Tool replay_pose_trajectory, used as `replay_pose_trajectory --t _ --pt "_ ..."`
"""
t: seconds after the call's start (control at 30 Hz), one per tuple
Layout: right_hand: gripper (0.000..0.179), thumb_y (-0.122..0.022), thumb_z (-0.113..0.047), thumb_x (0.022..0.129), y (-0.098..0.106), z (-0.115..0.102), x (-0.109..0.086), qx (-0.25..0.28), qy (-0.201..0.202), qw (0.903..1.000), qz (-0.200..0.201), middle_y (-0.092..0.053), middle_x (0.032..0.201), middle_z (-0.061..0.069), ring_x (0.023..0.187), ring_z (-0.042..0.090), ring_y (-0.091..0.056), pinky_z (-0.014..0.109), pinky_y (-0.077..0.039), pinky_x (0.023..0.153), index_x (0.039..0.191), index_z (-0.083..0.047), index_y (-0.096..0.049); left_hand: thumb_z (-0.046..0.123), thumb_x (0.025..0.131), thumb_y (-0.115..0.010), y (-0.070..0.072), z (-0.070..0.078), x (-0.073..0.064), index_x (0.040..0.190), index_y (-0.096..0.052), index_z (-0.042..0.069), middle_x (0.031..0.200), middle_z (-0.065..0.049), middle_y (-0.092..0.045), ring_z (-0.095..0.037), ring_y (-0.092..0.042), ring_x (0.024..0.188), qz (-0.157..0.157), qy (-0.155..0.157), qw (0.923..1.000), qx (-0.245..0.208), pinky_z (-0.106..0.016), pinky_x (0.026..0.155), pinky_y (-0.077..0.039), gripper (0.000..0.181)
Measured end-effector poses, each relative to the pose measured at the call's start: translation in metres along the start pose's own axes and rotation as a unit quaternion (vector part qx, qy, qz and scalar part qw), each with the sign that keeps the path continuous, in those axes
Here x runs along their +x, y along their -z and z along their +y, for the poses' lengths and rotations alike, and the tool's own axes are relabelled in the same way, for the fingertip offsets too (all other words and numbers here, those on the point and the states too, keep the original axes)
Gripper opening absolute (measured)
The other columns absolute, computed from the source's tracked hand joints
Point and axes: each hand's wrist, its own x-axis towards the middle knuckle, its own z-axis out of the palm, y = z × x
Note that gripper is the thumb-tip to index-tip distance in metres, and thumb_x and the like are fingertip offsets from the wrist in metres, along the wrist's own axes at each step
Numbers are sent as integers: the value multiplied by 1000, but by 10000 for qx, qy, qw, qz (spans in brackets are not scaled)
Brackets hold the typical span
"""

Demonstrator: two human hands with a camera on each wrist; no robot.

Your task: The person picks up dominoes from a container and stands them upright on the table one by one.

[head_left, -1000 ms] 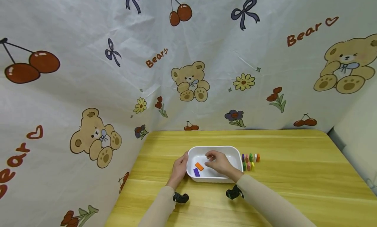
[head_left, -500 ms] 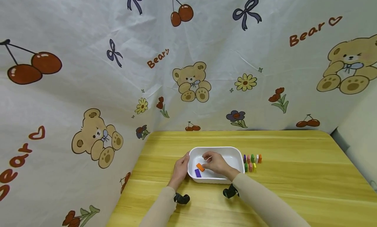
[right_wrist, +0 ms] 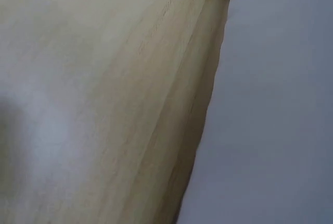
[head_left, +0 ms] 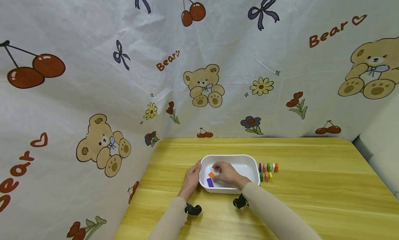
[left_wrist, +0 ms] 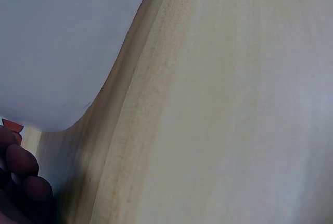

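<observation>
A white plastic basin (head_left: 229, 190) stands on the table. My left hand (head_left: 191, 179) holds its left end, thumb by the rim; in the left wrist view some fingertips (left_wrist: 23, 164) show near the basin's corner. Inside, on the floor at the left, lie an orange domino block (head_left: 211, 174) and a purple domino block (head_left: 210, 182). My right hand (head_left: 227, 173) is in the basin, thumb and forefinger spread apart beside the orange block. The thumb covers part of that block. The right wrist view shows only the basin's outer wall (right_wrist: 270, 109) and table.
Several coloured domino blocks (head_left: 268, 167) stand on edge in two rows just right of the basin. The wooden table (head_left: 311, 184) stretches farther right. A bear-print cloth (head_left: 202, 35) hangs behind and to the left.
My right hand has moved left and down to the orange block, whose lower part the thumb now hides. My left hand stays on the basin. The camera view has shifted slightly.
</observation>
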Motion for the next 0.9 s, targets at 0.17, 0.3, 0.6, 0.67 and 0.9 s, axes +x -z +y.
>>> replay_pose_trajectory --t 0.17,0.3,0.6,0.67,0.9 --pt "41 -90 -10 76 0 -2 2 -259 -13 9996 -145 -65 92 5 83 14 -53 27 -50 76 111 -2 -69 48 108 -48 0 1 0 143 -64 24 152 -2 -57 -30 -47 146 9 -29 10000 10 -47 125 -38 46" --pt "38 -90 -13 77 -2 -2 3 -368 33 9991 -216 -64 88 2 81 13 -53 27 -49 75 107 -3 -69 47 108 -48 0 1 0 141 -65 24 150 -2 -58 -30 -49 145 43 -62 10000 33 -48 124 -38 44" --pt "30 -81 -9 82 -8 4 5 -797 55 9966 -176 -61 88 -3 84 13 -54 31 -51 79 109 -5 -70 52 107 -48 -2 0 1 141 -65 27 150 1 -58 -27 -48 146 8 -2 10000 -7 -46 124 -39 46" --pt "30 -81 -11 83 -9 3 5 -843 7 9962 -193 -60 88 -3 85 14 -53 31 -50 80 110 -6 -70 53 107 -48 -2 -1 1 141 -65 27 150 1 -59 -27 -48 146 14 -2 10000 -18 -46 124 -39 46" --pt "26 -83 -16 85 -8 -2 4 -1139 280 9929 -210 -58 84 -1 80 15 -52 32 -48 76 106 -5 -71 53 107 -48 -1 -2 0 140 -66 30 150 1 -59 -27 -49 145 9 -35 10000 -20 -47 124 -39 44"
